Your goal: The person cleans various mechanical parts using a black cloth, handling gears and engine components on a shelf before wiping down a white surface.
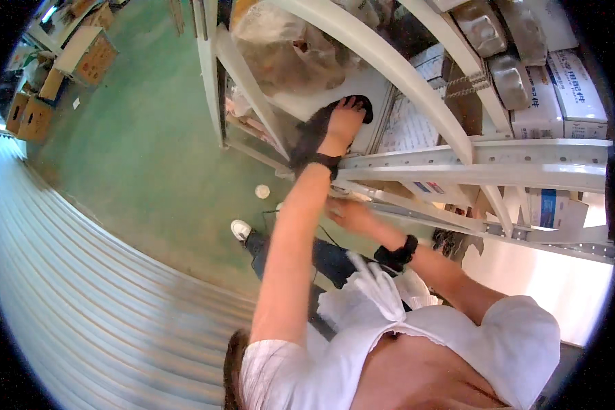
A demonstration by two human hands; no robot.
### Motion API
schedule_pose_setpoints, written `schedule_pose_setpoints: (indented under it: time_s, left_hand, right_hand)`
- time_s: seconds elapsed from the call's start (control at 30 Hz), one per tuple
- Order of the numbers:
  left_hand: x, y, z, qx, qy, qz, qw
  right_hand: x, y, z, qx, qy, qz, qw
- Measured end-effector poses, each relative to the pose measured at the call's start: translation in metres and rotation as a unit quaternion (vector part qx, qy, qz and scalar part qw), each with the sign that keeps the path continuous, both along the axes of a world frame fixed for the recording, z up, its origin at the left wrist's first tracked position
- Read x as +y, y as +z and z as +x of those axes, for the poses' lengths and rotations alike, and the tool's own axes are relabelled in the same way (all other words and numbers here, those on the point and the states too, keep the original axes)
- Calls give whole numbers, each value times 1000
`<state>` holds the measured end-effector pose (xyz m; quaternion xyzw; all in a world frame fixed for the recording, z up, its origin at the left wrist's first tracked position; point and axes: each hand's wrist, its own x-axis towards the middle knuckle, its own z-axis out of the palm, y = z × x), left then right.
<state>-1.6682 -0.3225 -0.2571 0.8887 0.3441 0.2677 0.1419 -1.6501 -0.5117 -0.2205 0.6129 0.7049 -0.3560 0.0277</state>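
Observation:
My left hand (346, 125) reaches up to the white shelf and grips a soft black cloth (312, 137), its fingers curled over the top end. The cloth hangs down over the shelf's edge next to my wrist. Lower and nearer to me, my right hand (354, 217) is closed just below the shelf's front rail, by the lower tier. Whatever its fingers hold is hidden. Behind the left hand a big clear plastic bag (287, 51) lies on the shelf board.
White metal rails (471, 164) of the rack run across the right side. White cartons (574, 89) and plastic-wrapped parts (485, 31) fill the shelf at right. A corrugated metal sheet (116, 287) borders the green floor (143, 130). Open cardboard boxes (85, 58) stand far left.

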Motion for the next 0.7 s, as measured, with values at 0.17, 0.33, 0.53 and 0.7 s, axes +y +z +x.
schedule_pose_setpoints:
  time_s: [0.17,0.33,0.53,0.7]
  left_hand:
    - [-24,20,-17,-42,-23,-90,995]
    - [-74,-5,-71,-116,29,-121,985]
    - [-118,12,-163,-188,236,-392,869]
    - [-113,46,-228,-466,318,-365,741]
  right_hand:
    - [-34,17,-4,-78,136,-163,974]
    - [-31,15,-1,-75,94,-125,985]
    - [26,44,-57,-75,123,-55,988]
    - [57,72,-96,5,175,-3,985]
